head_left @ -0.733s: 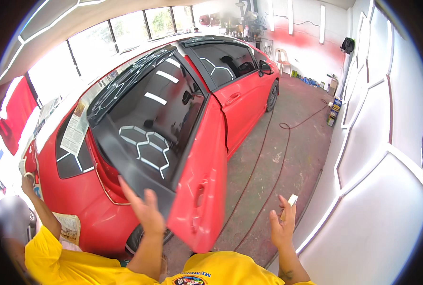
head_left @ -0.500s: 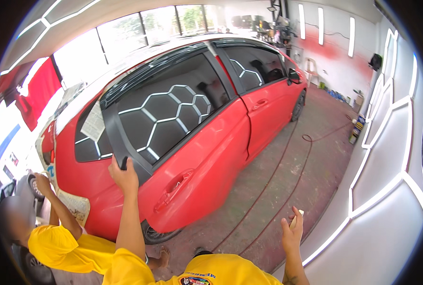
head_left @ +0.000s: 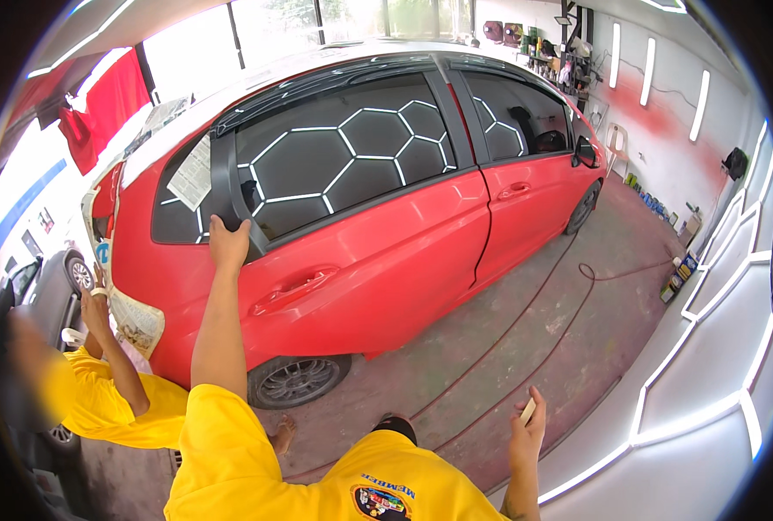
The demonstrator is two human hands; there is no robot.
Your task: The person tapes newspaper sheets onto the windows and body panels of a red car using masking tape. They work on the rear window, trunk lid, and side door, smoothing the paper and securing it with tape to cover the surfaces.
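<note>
My left hand (head_left: 229, 241) is raised against the black window pillar of a red car's rear door (head_left: 360, 239), with thumb and fingers apart. Its fingertips are partly hard to make out. The rear door sits flush with the car body, and its red handle (head_left: 295, 291) lies to the right of my forearm. Low at the right, my right hand (head_left: 525, 445) is closed around a small pale stick-like piece (head_left: 529, 410), held away from the car.
At left, a person in a yellow shirt (head_left: 130, 408) stands by the car's rear, near masking paper (head_left: 139, 321). A dark red hose (head_left: 499, 339) runs along the floor. Cans (head_left: 680, 276) stand by the right wall, which carries light strips (head_left: 681, 434). A plastic chair (head_left: 616, 143) stands farther back.
The rear door has swung in against the body, uncovering the rear wheel. My left hand stayed at its pillar. My view has shifted, and the other person's arms have moved.
</note>
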